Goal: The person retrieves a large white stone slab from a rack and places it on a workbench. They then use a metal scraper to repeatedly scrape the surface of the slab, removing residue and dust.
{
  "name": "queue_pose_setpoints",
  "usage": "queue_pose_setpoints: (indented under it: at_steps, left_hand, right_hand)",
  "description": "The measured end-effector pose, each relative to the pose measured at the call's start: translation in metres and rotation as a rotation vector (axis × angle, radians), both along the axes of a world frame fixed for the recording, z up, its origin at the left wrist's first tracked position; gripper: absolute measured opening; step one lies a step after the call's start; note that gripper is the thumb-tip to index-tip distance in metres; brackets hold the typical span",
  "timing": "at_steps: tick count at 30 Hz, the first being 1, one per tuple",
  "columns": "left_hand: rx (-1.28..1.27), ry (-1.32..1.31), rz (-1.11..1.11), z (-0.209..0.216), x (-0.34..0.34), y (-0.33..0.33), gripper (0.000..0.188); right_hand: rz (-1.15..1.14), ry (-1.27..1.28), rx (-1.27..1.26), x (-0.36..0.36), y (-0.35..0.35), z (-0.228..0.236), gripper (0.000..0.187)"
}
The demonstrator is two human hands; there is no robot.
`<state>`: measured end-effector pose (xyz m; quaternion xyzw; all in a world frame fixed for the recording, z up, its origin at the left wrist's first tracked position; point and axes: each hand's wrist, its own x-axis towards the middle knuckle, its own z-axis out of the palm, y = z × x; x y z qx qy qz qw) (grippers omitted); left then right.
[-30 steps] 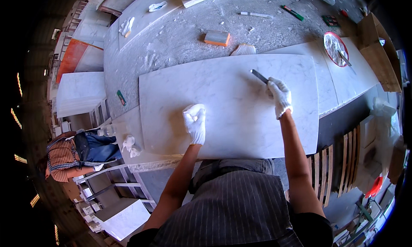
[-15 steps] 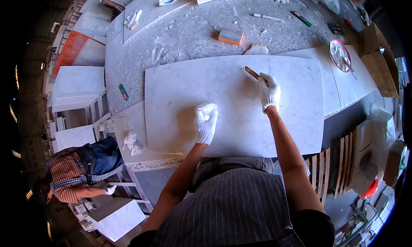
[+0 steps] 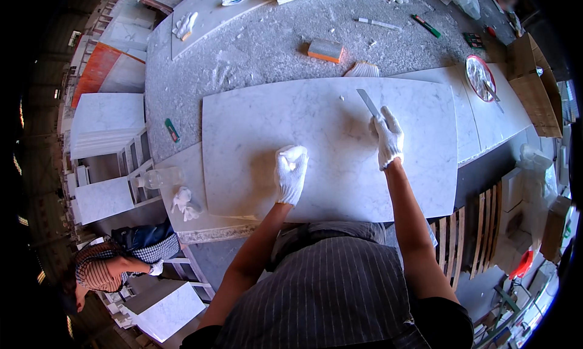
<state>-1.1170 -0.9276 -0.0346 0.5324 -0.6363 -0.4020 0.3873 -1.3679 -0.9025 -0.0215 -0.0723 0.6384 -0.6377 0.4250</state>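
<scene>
Before me lies a pale grey-veined marble slab (image 3: 243, 115). My left hand (image 3: 291, 174), in a white knit glove, is closed above the slab's front middle; something white shows at its fingers, too unclear to name. My right hand (image 3: 389, 139), gloved the same way, grips a flat metal scraper blade (image 3: 367, 101) over the slab's right half. The blade points up and to the left, and the fist hides its lower end. A small white crumb (image 3: 341, 98) lies on the slab left of the blade tip.
Past the slab's far edge are an orange-sided block (image 3: 325, 50), a spare glove (image 3: 363, 69) and a green cutter (image 3: 426, 25). A red-rimmed bowl (image 3: 480, 76) and a cardboard box (image 3: 534, 85) stand right. A clear bottle (image 3: 161, 178) lies left; a co-worker (image 3: 121, 258) bends beyond.
My right hand has moved slightly right and nearer to me, and the blade has turned more upright. My left hand keeps its place. The co-worker's arm and body have shifted.
</scene>
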Motion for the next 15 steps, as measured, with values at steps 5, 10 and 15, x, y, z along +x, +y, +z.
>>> queue_pose_setpoints:
  at_steps: [5, 10, 15]
  left_hand:
    - [0.053, 0.000, 0.017, 0.016, -0.008, 0.001, 0.031]
    - [0.082, 0.044, 0.007, 0.014, -0.007, 0.000, 0.031]
    - [0.057, 0.017, 0.010, 0.017, -0.008, 0.000, 0.031]
  right_hand:
    - [0.166, -0.505, -0.034, 0.003, 0.029, -0.005, 0.023]
    - [0.240, -0.420, 0.108, 0.010, 0.028, 0.023, 0.018]
    - [0.355, -0.147, 0.101, -0.006, 0.013, 0.014, 0.020]
